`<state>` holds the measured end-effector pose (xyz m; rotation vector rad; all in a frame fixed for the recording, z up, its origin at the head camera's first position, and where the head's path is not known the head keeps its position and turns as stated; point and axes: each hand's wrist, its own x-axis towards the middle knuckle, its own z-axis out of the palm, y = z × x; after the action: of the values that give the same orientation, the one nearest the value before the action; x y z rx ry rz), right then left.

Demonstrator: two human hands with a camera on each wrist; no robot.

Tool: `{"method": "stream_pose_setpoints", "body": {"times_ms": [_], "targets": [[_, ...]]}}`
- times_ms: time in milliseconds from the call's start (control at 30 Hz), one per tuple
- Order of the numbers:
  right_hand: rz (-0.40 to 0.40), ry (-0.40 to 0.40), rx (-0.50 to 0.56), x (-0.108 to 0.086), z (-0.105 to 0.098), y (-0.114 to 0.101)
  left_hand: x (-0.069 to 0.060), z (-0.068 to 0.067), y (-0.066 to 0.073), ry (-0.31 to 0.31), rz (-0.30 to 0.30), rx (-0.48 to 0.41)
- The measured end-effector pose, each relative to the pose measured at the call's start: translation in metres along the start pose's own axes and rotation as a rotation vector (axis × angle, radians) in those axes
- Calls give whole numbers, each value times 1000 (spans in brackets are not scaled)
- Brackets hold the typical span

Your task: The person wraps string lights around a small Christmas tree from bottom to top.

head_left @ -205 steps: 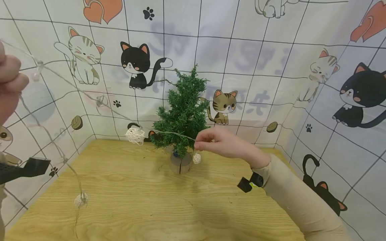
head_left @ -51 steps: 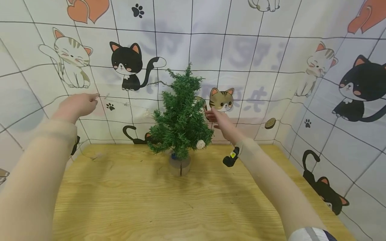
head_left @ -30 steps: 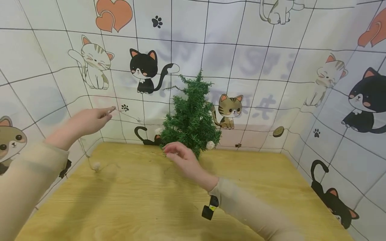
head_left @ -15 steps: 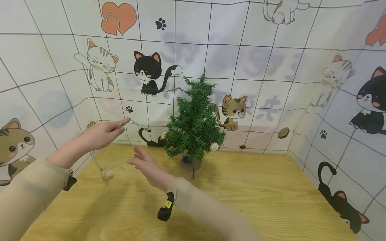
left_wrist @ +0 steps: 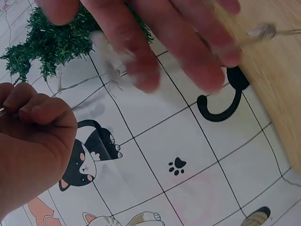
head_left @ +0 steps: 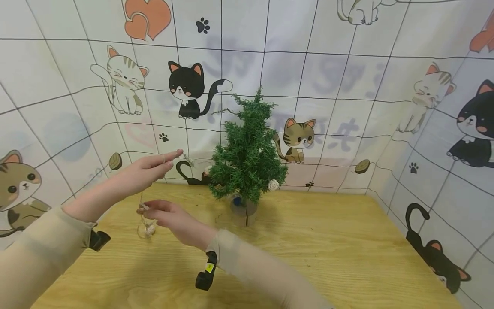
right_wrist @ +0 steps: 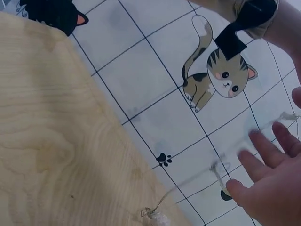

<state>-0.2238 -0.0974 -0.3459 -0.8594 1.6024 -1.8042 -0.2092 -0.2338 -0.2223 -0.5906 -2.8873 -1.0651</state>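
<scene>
A thin twine garland with white wicker balls is draped over a small green artificial tree [head_left: 248, 146]. One ball [head_left: 273, 185] hangs at the tree's lower right. My left hand [head_left: 140, 174] is left of the tree and holds the garland's strand [head_left: 188, 159] at its fingertips; its curled fingers show in the left wrist view. Below it, my right hand [head_left: 173, 219] has its fingers spread beside the hanging strand [right_wrist: 181, 181], apart from one another in the right wrist view. A loose ball [head_left: 149, 231] hangs near its fingertips. The fingers' contact with the strand is unclear.
The tree stands in a round wooden base [head_left: 244, 214] on a wood-grain table [head_left: 308, 257]. A cat-print cloth [head_left: 328, 86] surrounds the table's back and sides. Black camera straps [head_left: 206, 272] sit at both wrists.
From the right side of the tree, my right hand has moved left, below my left hand. My left hand, first raised high at the left, has come down and closer to the tree.
</scene>
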Motion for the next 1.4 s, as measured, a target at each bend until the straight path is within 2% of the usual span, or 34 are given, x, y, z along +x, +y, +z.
{"method": "stream_pose_setpoints", "body": {"times_ms": [100, 200, 300, 400, 467, 567, 700, 767, 900, 1000, 1200, 1400], "targets": [[-37, -59, 87, -8, 0, 0, 2, 2, 4, 7, -14, -87], [-47, -54, 162, -18, 1, 2, 5, 4, 5, 30, -13, -172], [-30, 2, 212, -31, -1, 4, 6, 7, 3, 75, 13, -231], [-11, 69, 220, -46, -4, 6, 8, 12, 1, 132, 45, -304], [6, 114, 208, -56, -9, 7, 10, 16, -1, 159, 62, -364], [28, 129, 163, -74, -17, 8, 12, 25, -2, 178, 57, -411], [46, 96, 65, -101, -28, 5, 15, 36, -4, 203, 20, -396], [50, 84, 21, -114, -34, 3, 18, 42, -5, 238, 7, -385], [57, 94, -54, -138, -47, -6, 28, 52, -8, 325, -8, -420], [66, 101, -108, -152, -58, -14, 31, 57, -12, 344, 19, -433], [74, 110, -223, -181, -84, -25, 29, 67, -19, 280, 109, -360], [71, 175, -351, -212, -115, -40, 25, 75, -22, 302, 221, -276]]}}
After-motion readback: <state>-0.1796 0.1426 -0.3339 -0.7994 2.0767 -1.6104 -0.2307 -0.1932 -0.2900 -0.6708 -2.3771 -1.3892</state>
